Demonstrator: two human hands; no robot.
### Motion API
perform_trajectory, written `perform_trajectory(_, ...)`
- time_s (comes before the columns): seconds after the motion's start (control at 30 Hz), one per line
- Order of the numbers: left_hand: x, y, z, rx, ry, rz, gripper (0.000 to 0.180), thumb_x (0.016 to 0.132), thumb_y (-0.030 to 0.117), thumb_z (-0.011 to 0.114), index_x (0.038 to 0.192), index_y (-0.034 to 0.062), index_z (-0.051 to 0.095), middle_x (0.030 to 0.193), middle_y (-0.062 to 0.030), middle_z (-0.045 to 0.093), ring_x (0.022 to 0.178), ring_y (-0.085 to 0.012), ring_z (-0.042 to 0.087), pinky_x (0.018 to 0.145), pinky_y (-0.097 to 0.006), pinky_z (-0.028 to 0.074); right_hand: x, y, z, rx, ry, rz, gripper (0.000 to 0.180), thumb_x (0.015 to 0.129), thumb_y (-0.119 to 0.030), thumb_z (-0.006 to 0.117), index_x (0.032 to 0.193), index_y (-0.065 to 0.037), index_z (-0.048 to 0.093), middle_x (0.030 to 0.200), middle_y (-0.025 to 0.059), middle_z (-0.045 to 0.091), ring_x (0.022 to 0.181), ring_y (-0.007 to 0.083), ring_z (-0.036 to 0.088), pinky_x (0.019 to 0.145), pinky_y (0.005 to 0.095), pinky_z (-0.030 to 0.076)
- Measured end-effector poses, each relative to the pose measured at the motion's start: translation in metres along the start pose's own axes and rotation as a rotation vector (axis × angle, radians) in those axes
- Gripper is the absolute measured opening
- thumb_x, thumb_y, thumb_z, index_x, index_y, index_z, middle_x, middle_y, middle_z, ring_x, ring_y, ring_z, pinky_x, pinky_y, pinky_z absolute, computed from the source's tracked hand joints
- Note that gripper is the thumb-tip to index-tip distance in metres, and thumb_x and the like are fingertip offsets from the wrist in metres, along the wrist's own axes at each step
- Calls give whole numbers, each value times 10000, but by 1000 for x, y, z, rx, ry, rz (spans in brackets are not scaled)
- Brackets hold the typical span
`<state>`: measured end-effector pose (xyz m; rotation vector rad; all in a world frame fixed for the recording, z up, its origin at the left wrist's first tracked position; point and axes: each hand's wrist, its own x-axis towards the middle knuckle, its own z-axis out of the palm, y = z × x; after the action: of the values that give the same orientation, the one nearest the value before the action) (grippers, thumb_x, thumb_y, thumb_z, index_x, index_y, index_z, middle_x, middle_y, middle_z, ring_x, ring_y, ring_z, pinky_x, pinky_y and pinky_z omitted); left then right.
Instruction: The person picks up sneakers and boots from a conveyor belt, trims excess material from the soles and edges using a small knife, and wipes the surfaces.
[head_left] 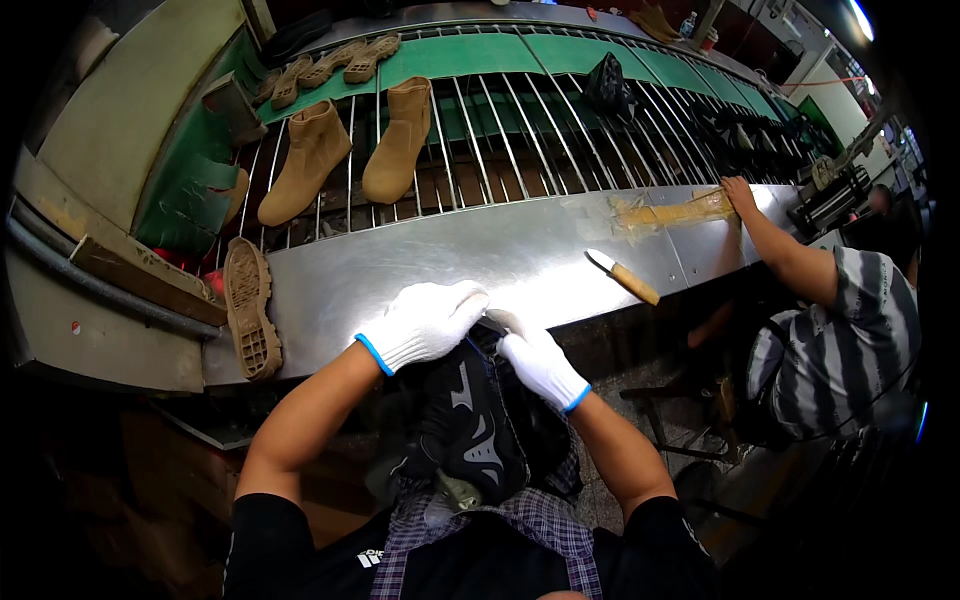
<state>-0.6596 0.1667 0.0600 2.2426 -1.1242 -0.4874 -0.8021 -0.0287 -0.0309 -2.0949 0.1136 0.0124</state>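
Both gloved hands, left hand point(425, 322) and right hand point(538, 362), grasping black shoe point(470, 415) at six o'clock; advisable: firm, even hold against steel bench point(430, 260) edge.

A long steel tabletop point(420, 265) ran across the room, shining where the light struck it. Behind it lay a rack of thin metal bars point(500, 140) over a green belt point(470, 55), curving away to the right. A grey metal housing point(110, 100) and a pipe point(90, 285) closed the left side. A bright ceiling lamp point(860, 18) glared at the upper right, near a pale wall point(815, 70). The floor point(640, 385) below the tabletop was dark and grey.
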Motion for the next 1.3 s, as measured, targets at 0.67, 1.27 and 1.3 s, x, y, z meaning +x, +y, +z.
perform_trajectory(0.67, 1, 5, 5, -13, 70, -66, 402, 1087, 390, 586, 1272, 78, 760, 985, -207, 799, 909, -401, 786, 848, -482, 624, -65, -88, -24, -96, 67, -59, 691, 851, -173, 846, 1454, 12, 564, 1294, 250, 736, 1095, 385, 785, 939, 416, 647)
perform_trajectory(1.27, -27, -53, 94, -1136, 723, -240, 458, 1175, 308, 441, 1338, -43, 685, 1233, -155, 746, 1127, -223, 717, 1058, -370, 550, -89, -104, -53, -322, -134, -295, 648, 934, -155, 740, 1541, -23, 558, 1528, 303, 578, 1151, 447, 730, 944, 414, 634)
perform_trajectory(1.3, -24, -54, 87, -1151, 681, -229, 457, 1170, 302, 443, 1327, -46, 694, 1245, -149, 744, 1147, -222, 707, 1056, -361, 541, -88, -80, -53, -185, -84, -332, 614, 997, -152, 716, 1571, -20, 542, 1539, 266, 604, 1282, 403, 704, 1061, 397, 585)
